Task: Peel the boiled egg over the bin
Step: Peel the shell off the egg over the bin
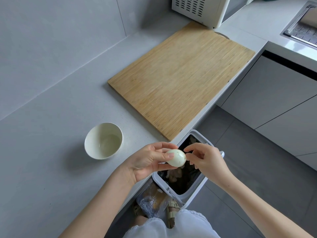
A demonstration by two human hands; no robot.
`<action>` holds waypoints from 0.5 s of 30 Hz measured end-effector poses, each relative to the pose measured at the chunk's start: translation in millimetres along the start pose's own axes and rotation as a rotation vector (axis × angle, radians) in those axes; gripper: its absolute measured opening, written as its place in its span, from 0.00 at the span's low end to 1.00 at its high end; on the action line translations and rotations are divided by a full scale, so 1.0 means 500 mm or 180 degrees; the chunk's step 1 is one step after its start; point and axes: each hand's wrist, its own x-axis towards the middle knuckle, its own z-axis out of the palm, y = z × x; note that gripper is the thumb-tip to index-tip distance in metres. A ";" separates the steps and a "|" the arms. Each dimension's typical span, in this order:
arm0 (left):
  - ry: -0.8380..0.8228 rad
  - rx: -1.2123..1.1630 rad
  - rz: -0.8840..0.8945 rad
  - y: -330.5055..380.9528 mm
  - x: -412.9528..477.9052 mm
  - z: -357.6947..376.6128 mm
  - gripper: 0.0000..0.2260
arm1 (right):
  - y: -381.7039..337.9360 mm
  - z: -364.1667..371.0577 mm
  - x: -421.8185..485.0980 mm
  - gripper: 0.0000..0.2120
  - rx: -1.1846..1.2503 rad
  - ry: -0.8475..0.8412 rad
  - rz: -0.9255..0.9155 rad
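Grey desk [51, 152] ends beside the open bin [197, 191], above which the left hand [147, 162] clasps the egg [176, 158] while right hand [207, 158] fingertips pinch at its end.

No readable text, labels, brands or numbers — none on any surface.

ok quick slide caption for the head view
Left hand holds a cracked boiled egg over the open bin while right hand picks at shell.

A pale, matt egg [176, 158] above a smooth white plastic bin [197, 194] with a glossy dark liner; alongside, a grained wooden chopping board [180, 83], glazed ceramic bowl [103, 141], speckled matt stone-look worktop [51, 134].
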 end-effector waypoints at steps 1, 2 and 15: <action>-0.0004 -0.0016 -0.0001 0.000 0.000 0.001 0.09 | 0.001 -0.001 -0.002 0.08 -0.0084 -0.0077 -0.0023; -0.0011 -0.0028 0.0000 0.000 0.001 0.001 0.09 | 0.002 -0.002 -0.004 0.11 -0.0128 -0.0136 -0.0019; 0.0249 -0.0221 0.0088 -0.004 0.009 0.008 0.12 | -0.028 0.007 -0.012 0.14 0.1181 -0.0487 -0.0095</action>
